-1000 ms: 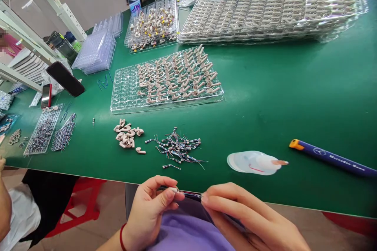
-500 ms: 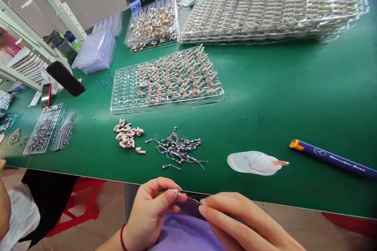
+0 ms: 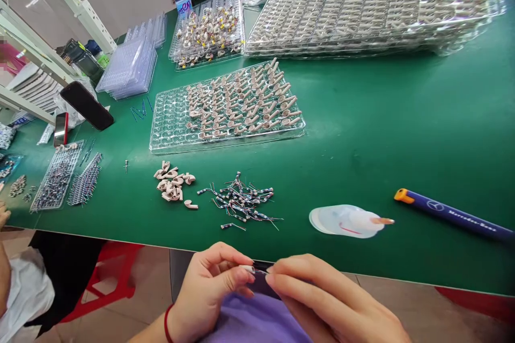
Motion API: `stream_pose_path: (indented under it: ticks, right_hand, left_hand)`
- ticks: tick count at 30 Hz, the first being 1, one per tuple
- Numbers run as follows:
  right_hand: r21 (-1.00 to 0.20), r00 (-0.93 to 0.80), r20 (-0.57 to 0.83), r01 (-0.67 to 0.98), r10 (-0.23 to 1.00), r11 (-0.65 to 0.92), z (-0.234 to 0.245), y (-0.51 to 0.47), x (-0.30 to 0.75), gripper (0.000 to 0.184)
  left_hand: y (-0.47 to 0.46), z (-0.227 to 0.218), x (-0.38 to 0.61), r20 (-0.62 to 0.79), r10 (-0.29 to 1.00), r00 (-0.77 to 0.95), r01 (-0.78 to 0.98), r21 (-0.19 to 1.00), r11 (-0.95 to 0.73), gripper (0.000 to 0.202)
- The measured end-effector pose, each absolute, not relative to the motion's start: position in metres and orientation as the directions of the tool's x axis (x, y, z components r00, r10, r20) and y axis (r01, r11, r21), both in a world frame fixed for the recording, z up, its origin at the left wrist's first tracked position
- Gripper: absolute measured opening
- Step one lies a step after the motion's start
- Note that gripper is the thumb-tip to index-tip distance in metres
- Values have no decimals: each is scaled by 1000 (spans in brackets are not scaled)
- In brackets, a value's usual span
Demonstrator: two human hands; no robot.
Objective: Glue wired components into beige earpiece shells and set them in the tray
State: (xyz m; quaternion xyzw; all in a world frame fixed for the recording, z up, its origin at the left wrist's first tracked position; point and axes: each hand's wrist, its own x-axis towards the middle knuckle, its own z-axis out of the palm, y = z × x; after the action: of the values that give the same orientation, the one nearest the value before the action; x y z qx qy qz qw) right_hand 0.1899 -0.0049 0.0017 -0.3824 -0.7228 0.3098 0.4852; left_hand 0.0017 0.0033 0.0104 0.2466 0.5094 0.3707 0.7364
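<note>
Left hand (image 3: 207, 285) closed on small, pale casing (image 3: 247, 268), dark at its tip, right hand (image 3: 322, 292) pinching thin wire (image 3: 261, 271)

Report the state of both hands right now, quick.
Left hand: closed, pinching a small pale casing between thumb and fingers.
Right hand: closed, fingertips pinching the thin wire at the casing's open end.
</note>
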Motion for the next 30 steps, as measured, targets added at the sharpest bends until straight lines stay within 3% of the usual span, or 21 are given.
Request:
stream_pose_path:
  ticks: [8,30]
  right_hand:
    - [-874,-271,365,229,890,428,5,6,194,19]
    - [-884,-355,292,253,888,393,2,3,196,19]
  left_hand:
    - [5,10,-2,-549,807,219,-146,799,583,23]
    - [7,23,4,-573,777,262,-17,802,597,28]
